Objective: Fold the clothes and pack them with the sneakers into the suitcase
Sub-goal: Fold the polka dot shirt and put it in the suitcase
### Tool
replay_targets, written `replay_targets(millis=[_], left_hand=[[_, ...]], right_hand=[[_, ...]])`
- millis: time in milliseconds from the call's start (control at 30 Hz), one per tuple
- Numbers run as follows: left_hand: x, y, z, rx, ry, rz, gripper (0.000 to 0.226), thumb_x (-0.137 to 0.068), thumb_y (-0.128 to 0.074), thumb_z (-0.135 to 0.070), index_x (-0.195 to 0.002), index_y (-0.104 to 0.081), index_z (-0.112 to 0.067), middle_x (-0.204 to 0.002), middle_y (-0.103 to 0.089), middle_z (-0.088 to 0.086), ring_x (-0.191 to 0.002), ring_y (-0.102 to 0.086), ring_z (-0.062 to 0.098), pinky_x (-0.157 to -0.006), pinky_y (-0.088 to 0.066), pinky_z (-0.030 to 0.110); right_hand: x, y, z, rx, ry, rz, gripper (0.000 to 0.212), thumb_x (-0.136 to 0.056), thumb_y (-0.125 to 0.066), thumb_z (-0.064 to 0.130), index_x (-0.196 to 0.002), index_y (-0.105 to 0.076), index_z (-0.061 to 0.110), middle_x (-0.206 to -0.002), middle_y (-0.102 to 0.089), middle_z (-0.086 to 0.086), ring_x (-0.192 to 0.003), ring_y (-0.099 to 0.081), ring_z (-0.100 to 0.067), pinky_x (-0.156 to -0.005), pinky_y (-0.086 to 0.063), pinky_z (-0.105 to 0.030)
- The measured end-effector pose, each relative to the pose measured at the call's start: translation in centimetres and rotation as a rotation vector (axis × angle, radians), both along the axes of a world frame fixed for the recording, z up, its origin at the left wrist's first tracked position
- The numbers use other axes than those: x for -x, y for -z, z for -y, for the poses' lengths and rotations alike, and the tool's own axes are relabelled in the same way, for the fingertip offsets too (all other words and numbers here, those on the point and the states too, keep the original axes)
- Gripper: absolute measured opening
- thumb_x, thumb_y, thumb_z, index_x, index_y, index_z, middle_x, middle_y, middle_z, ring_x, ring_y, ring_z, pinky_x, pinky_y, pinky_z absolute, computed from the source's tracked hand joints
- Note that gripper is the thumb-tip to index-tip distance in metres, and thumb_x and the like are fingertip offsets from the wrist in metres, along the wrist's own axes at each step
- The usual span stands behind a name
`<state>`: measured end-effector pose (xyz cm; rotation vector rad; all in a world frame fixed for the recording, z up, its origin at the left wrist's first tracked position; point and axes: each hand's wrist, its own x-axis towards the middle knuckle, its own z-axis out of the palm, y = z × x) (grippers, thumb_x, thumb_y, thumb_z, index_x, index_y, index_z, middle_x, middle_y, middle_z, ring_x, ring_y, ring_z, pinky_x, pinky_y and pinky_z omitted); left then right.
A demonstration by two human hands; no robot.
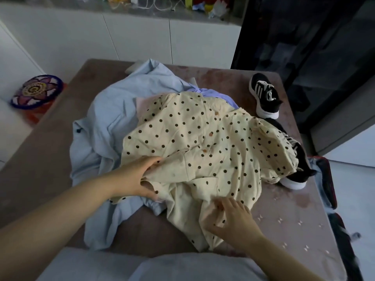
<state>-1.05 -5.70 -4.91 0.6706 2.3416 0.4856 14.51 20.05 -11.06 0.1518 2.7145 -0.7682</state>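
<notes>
Folding starts: left hand fingers grip the polka-dot shirt; right hand touches its hem, grip unclear. Next, probably flatten it.

A round woven purple-flowered mat lies at nine o'clock. White flat-fronted cabinets stand at twelve, tangled white cables above.

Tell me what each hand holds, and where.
The left hand grips the polka-dot shirt by its bunched left edge; the right hand pinches its near hem.
</notes>
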Motion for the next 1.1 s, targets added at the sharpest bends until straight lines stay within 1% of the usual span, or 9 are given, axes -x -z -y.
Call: replay_targets(millis=[200,300,433,533,633,800,900,1033,1100], left_hand=[[0.4,0.6,0.6,0.046,-0.033,-0.023,0.087,-0.081,-0.069,-0.019,-0.147,-0.013,-0.028,-0.139,-0.043,0.003,-0.12,-0.047,0.016,-0.101,-0.04,0.027],[1.2,-0.4,1.0,-0.082,-0.04,0.046,0.074,-0.082,-0.062,0.0,-0.141,-0.028,-0.029,-0.119,-0.055,-0.002,-0.105,-0.055,0.018,-0.09,-0.043,0.024],[1.7,-1.9,1.4,-0.12,0.081,0.083,0.084,-0.078,-0.062,0.006,-0.141,-0.024,-0.035,-0.108,-0.055,-0.014,-0.1,-0.056,0.021,-0.089,-0.044,0.026],[1.0,-2.3,1.2,0.013,0.244,0.096,0.107,-0.074,-0.077,-0.016,-0.14,0.001,-0.05,-0.122,-0.041,-0.016,-0.105,-0.054,0.017,-0.093,-0.047,0.028],[0.3,-0.9,1.0,0.032,0.234,0.091,0.115,-0.074,-0.078,-0.023,-0.142,0.012,-0.045,-0.119,-0.036,-0.015,-0.096,-0.051,0.007,-0.086,-0.042,0.015],[0.2,0.1,1.5,0.012,0.217,0.045,0.101,-0.081,-0.069,-0.017,-0.144,0.007,-0.041,-0.131,-0.035,-0.01,-0.119,-0.04,0.007,-0.104,-0.034,0.022],[-0.4,0.7,2.0,0.07,0.315,-0.135,0.108,-0.083,-0.055,-0.005,-0.132,0.026,-0.055,-0.134,-0.042,0.007,-0.111,-0.052,0.025,-0.097,-0.044,0.04],[-2.3,1.5,2.6,0.168,0.347,-0.196,0.111,-0.087,-0.047,0.001,-0.119,0.041,-0.058,-0.1,-0.047,0.001,-0.079,-0.053,0.019,-0.077,-0.05,0.032],[-2.5,1.7,3.2,0.202,0.34,-0.195,0.109,-0.085,-0.045,0.007,-0.127,0.035,-0.055,-0.115,-0.045,-0.007,-0.078,-0.052,0.012,-0.072,-0.05,0.026]], right_hand=[[0.5,-0.1,3.4,0.28,0.34,0.178,0.088,-0.075,-0.073,0.03,-0.138,-0.018,0.002,-0.09,-0.058,0.007,-0.091,-0.056,-0.012,-0.081,-0.047,-0.024],[-1.0,1.3,4.0,0.157,0.391,0.216,0.09,-0.075,-0.07,0.032,-0.142,-0.017,0.005,-0.121,-0.046,-0.005,-0.117,-0.044,-0.025,-0.095,-0.042,-0.033],[-3.2,1.8,4.7,0.12,0.319,0.118,0.017,-0.08,-0.065,0.027,-0.085,-0.048,0.026,-0.094,-0.04,0.005,-0.094,-0.048,-0.023,-0.068,-0.035,-0.011],[-4.3,1.5,4.9,0.287,0.341,-0.144,0.017,-0.088,-0.057,0.015,-0.085,-0.046,0.028,-0.09,-0.045,0.011,-0.073,-0.051,-0.004,-0.059,-0.038,-0.012],[-5.2,0.7,5.0,0.267,0.132,-0.374,0.036,-0.083,-0.042,0.003,-0.103,-0.061,0.027,-0.105,-0.052,0.011,-0.09,-0.053,0.002,-0.066,-0.046,-0.013],[-7.3,1.6,3.0,-0.194,-0.319,-0.348,0.06,-0.052,-0.067,-0.005,-0.089,-0.067,0.042,-0.108,-0.056,0.023,-0.088,-0.046,-0.008,-0.042,-0.049,-0.02],[-9.0,2.0,1.0,-0.148,-0.182,-0.334,0.068,-0.048,-0.068,-0.016,-0.091,-0.069,0.037,-0.104,-0.061,0.024,-0.088,-0.05,-0.006,-0.051,-0.052,-0.018],[-10.2,0.4,0.6,0.385,0.331,-0.145,0.021,-0.085,-0.065,0.009,-0.094,-0.058,0.026,-0.095,-0.064,0.007,-0.079,-0.062,-0.006,-0.069,-0.053,-0.018],[-9.9,1.0,0.4,0.489,0.625,0.01,0.002,-0.09,-0.058,0.016,-0.092,-0.058,0.017,-0.086,-0.066,-0.004,-0.069,-0.066,-0.012,-0.069,-0.057,-0.03]])
